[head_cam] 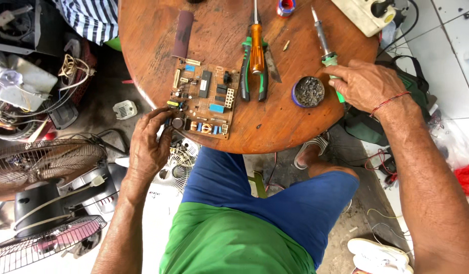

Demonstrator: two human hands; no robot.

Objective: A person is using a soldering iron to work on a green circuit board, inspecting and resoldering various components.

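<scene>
A brown circuit board (204, 101) with many small parts lies on the round wooden table (290, 127). My left hand (149, 144) grips the board's near left corner at the table edge. My right hand (365, 83) is closed around the green handle of a soldering iron (324, 43), whose metal tip points away across the table. A small round tin of grey residue (308, 92) sits just left of that hand.
An orange-handled screwdriver (256, 43) lies over green-handled pliers (254, 76) mid-table. A strip of sandpaper (183, 33), a tape roll (285, 7) and a white power strip (366, 14) lie at the far side. Fan grilles (39, 162) and wires clutter the floor at left.
</scene>
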